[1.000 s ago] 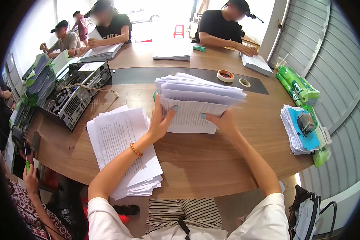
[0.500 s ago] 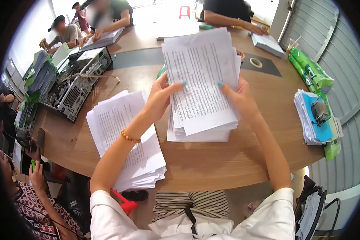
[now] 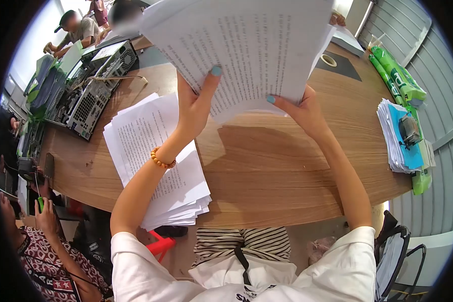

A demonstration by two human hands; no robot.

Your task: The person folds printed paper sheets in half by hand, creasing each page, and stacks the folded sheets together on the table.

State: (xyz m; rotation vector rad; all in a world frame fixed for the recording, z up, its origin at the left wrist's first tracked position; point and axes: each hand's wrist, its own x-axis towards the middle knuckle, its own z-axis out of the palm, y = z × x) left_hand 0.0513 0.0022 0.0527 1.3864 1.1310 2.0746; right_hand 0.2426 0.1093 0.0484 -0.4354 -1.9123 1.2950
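Observation:
Between my two hands I hold a stack of printed paper sheets (image 3: pixel 246 55), lifted above the table with the text side facing me. My left hand (image 3: pixel 195 103) grips its left side, thumb lying over the front sheet and fingers hidden behind. On the right side my right hand (image 3: pixel 306 113) grips it the same way, thumb on the lower part of the page. A second pile of printed sheets (image 3: pixel 153 146) lies on the table under my left forearm, its edges uneven.
On the wooden table (image 3: pixel 287 186) stand an opened computer case (image 3: pixel 93 85) at left, a tape roll (image 3: pixel 328 60), green packages (image 3: pixel 397 75) and papers with a blue sheet (image 3: pixel 400 136) at right. People sit across the table; another person (image 3: pixel 50 236) is at lower left.
My hands have raised the stack toward me, and it now fills more of the view and tilts. The pile on the table stays in place.

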